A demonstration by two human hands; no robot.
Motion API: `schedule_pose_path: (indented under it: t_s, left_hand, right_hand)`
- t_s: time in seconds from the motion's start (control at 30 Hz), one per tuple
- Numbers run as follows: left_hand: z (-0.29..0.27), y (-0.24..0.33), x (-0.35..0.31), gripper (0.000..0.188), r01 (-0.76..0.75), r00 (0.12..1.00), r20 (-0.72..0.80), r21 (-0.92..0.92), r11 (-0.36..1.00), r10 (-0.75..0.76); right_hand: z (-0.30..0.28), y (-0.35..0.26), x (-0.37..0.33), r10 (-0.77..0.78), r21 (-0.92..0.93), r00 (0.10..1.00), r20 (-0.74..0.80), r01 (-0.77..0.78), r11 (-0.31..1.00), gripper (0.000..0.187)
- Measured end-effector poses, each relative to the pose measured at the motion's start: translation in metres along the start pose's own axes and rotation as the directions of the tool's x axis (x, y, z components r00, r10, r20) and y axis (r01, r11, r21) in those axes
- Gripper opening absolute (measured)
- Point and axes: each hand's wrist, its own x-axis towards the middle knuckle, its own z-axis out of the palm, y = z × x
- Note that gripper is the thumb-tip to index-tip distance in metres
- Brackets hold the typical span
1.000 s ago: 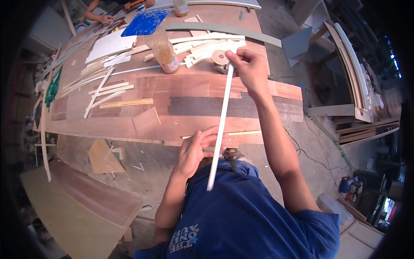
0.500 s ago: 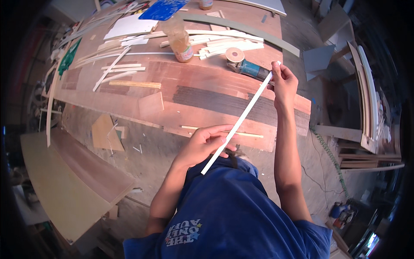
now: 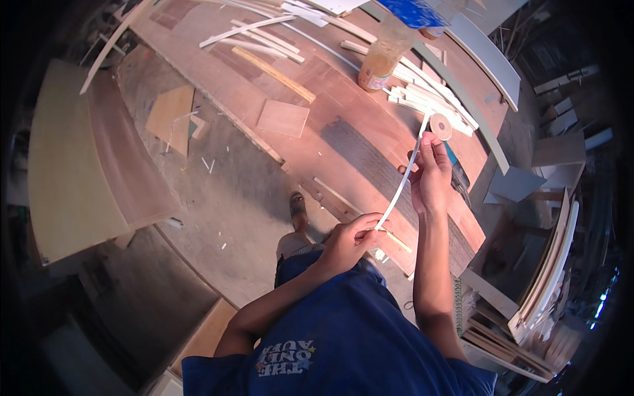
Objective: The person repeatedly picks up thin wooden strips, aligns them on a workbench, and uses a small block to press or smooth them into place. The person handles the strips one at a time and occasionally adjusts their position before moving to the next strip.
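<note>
A narrow white strip point(image 3: 403, 188) runs slantwise between my hands, bowed slightly along its length. My left hand point(image 3: 350, 244) pinches its near end just in front of my body. Farther up, my right hand point(image 3: 430, 178) grips the strip between thumb and fingers, with the far tip sticking out beyond them. Right behind that hand lies an angle grinder point(image 3: 457, 165) with a round tan disc point(image 3: 441, 127), partly covered by the hand. Below both hands is a wooden tabletop point(image 3: 389, 158) with a dark grey worn band.
White strips point(image 3: 426, 99) are heaped beyond the grinder. Near them stands a plastic bottle point(image 3: 383, 63) of brownish liquid, under a blue object point(image 3: 413, 12). A square wood piece point(image 3: 282, 119) lies on the table. Curved panels point(image 3: 72, 158) stand at left; boards point(image 3: 551, 257) lean at right.
My view has turned and moved along the table. The strip was straight and now bows; my left hand has shifted to its near end, and my hands are closer together.
</note>
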Motion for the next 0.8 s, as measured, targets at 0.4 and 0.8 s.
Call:
schedule_pose_path:
  t_s: [0.4,0.8]
  left_hand:
    - [-0.113,-0.068,0.008,0.035,0.006,0.848,-0.503,0.322,0.947,0.166]
    - [-0.162,-0.096,0.046,0.027,-0.072,0.852,-0.4,0.55,0.832,0.338]
  right_hand:
    - [0.015,0.017,-0.034,-0.094,-0.646,0.906,0.414,0.365,0.67,0.022]
    - [0.018,0.162,-0.027,-0.102,-0.784,0.855,0.509,0.509,0.355,0.021]
